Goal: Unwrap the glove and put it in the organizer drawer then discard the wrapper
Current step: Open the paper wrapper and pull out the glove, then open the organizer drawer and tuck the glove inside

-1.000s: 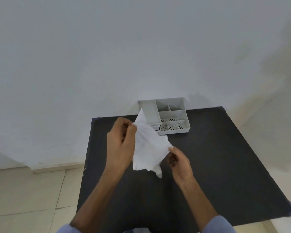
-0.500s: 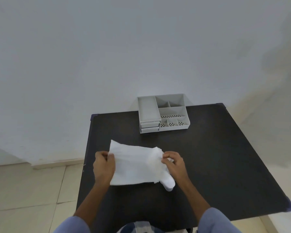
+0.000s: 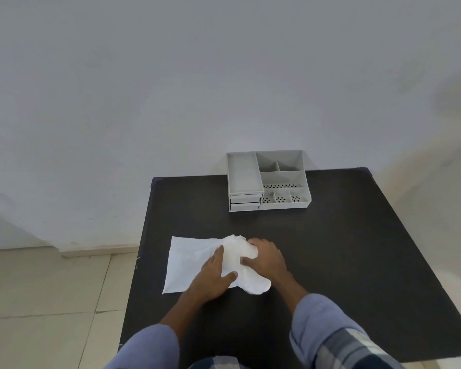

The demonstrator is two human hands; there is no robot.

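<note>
Glove (image 3: 246,265) and wrapper (image 3: 189,262) lie together on the near-left part of the black table (image 3: 343,249), seen from the single head view: the wrapper is a flat white sheet spread on the tabletop, and the glove is a bunched white mass resting on the sheet's right edge, one rounded end hanging past it toward the person. The left hand (image 3: 214,279) presses down with fingers spread, thumb and forefinger straddling the glove, so it looks to be pinning both sheet and glove rather than gripping. The right hand (image 3: 265,258) is curled closed on the glove's right side, pinching the fabric. The grey organizer (image 3: 268,179) stands well apart at the far edge against the wall, its two small drawers (image 3: 245,202) at the front left both pushed in, its open compartments holding nothing visible. By my reading, the unwrapping is nearly done, since the glove sits mostly exposed on top of the opened sheet but is not yet lifted clear. Left to do: separate the glove, open a drawer, place the glove inside, and discard the wrapper; no bin is visible.
</note>
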